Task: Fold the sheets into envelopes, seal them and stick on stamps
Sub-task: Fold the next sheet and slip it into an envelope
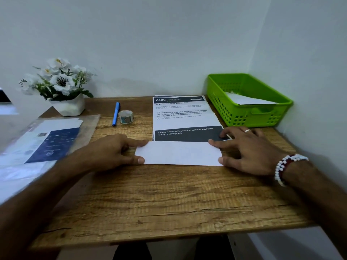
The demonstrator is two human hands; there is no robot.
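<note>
A folded white sheet (178,153) lies flat on the wooden desk (159,199), in front of a stack of printed sheets (181,117). My left hand (114,151) presses the folded sheet's left end with forefinger and thumb. At the right end, my right hand (247,149) presses down with fingers spread, one fingertip on the stack's dark band. A roll of stamps (125,116) stands behind, beside a blue pen (116,113).
A green plastic basket (249,113) with folded white paper inside stands at the back right against the wall. A white pot of artificial flowers (62,91) sits at the back left. A plastic sleeve with printed papers (47,141) lies at the left edge.
</note>
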